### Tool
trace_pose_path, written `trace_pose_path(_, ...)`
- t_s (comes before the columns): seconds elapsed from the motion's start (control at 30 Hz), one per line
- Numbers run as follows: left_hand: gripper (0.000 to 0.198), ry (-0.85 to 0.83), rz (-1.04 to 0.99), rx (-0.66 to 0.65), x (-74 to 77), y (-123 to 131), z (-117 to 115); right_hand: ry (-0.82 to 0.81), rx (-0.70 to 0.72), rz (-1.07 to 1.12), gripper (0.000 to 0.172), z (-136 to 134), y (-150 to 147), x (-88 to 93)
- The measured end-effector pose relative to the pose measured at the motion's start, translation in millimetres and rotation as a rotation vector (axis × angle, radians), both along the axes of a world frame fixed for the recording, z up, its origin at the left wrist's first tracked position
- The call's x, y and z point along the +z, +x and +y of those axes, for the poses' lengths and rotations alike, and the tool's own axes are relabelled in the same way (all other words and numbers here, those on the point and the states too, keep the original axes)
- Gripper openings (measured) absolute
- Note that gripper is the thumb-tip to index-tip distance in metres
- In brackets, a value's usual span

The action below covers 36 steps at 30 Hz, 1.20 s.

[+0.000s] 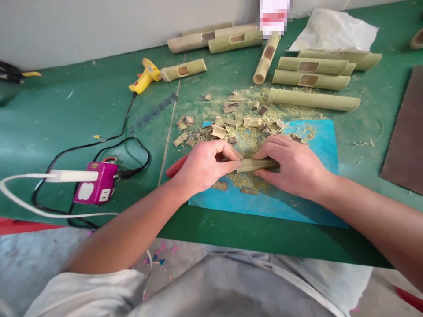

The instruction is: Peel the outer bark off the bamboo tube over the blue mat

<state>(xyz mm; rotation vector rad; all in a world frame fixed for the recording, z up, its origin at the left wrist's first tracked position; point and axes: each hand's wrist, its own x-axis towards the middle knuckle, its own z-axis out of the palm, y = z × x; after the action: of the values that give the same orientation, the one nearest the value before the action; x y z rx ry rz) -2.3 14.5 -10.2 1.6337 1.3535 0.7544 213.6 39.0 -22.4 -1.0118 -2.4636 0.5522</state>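
Note:
A short, pale green-brown bamboo piece point(254, 165) lies level between my hands, low over the blue sheet point(317, 207). My left hand point(208, 165) is closed, with thumb and fingers pinching its left end. My right hand point(291, 163) grips the other end, hiding part of it. Small cut bamboo chips point(219, 131) and shavings are scattered just beyond my hands, and two flat chips point(220, 186) rest on the sheet in front. A red object point(176, 167) shows partly from behind my left hand; I cannot make out its kind.
Bamboo tubes with cut windows point(310, 80) lie along the back, near a white plastic bag point(333, 31). To the left are a yellow glue gun point(145, 77), a clear ruler point(154, 113) and a purple power adapter point(95, 182) with trailing cords. A brown board point(405, 132) lies right.

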Motion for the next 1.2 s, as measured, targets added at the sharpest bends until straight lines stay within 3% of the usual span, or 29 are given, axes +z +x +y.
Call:
trace_pose_path(0.13, 0.012, 0.053, 0.013, 0.064, -4.2, 2.5, -0.6, -0.012, -0.005, -0.003, 0.011, 0.5, 0.3, 0.5)
trace_pose_path(0.33, 0.01, -0.019, 0.011, -0.016, -0.7, -0.8, 0.0, -0.026, 0.009, -0.014, 0.012, 1.0, 1.7, 1.5)
trace_pose_path(0.5, 0.015, 0.008, 0.049, 0.035, 0.7, 5.3, 0.9, -0.006, 0.005, -0.012, 0.011, 0.4, 0.4, 4.0)
trace_pose_path(0.67, 0.014, -0.024, 0.027, -0.047, 3.0, 3.3, 3.3, -0.032, 0.022, -0.025, 0.011, 1.5, 0.9, 4.4)
trace_pose_path(1.2, 0.011, 0.031, 0.049, -0.009, 0.9, 4.7, 2.9, 0.006, 0.035, -0.032, 0.01, 2.8, 1.5, 3.8)
